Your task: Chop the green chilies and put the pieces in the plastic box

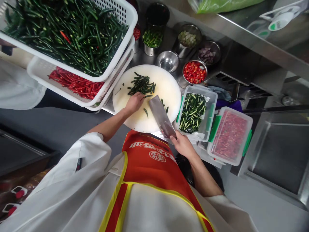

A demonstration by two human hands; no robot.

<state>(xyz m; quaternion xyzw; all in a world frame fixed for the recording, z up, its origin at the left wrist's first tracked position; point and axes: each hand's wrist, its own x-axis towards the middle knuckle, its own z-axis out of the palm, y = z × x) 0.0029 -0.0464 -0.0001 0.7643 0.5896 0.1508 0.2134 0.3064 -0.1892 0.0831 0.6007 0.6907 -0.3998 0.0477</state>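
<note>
My right hand (182,143) grips the handle of a broad cleaver (161,115), whose blade lies over the right part of a round white cutting board (120,109). On the left of the board, my left hand (135,102) has its fingers pinched on a slim green chili (148,96) that points toward the blade. Just beyond those fingers is a pile of green chilies (141,84). A single chili piece (145,112) lies nearer to me, and a few more show behind the blade. The handle is mostly hidden by my fingers.
Left stand stacked white baskets (131,19) of green chilies and red chilies (77,84). Right of the board are a tub of cut green chilies (193,112) and a lidded tub (230,135). Metal bowls, one with chopped red chilies (194,72), line the back. A person's sleeve (16,83) is at left.
</note>
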